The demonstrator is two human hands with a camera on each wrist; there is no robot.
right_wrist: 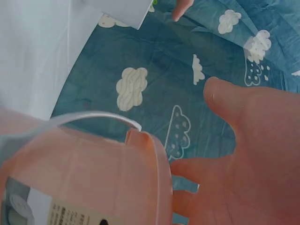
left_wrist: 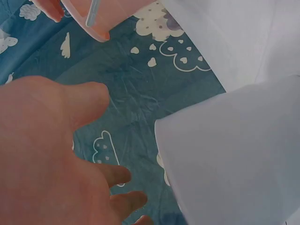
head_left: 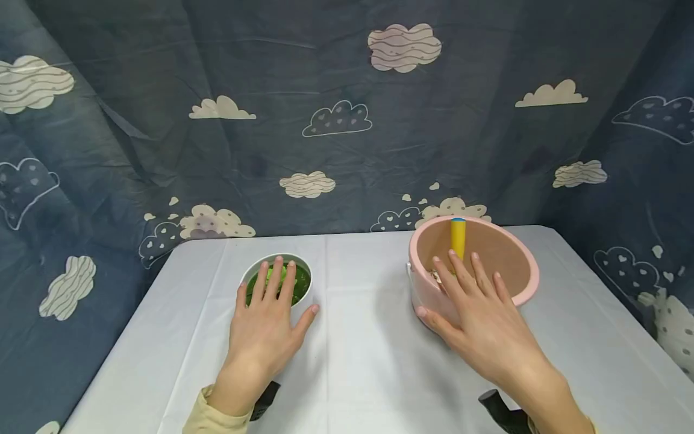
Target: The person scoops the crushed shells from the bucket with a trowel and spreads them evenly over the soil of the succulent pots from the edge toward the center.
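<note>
L grip spread by white pot w/ green contents, left of pink bucket; R grip spread by bucket.

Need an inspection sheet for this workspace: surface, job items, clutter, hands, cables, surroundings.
Surface: table under creased white cloth.
Job items: round white container with green contents; round pink bucket with a pale curved handle, a yellow blue-topped rod standing inside.
Clutter: nothing seen.
Hands: left hand spread beside the container, apart from it; right hand spread beside the bucket, contact unclear. Neither holds anything.
Cables: nothing seen.
Surroundings: dark blue fabric backdrop printed with pale clouds.
</note>
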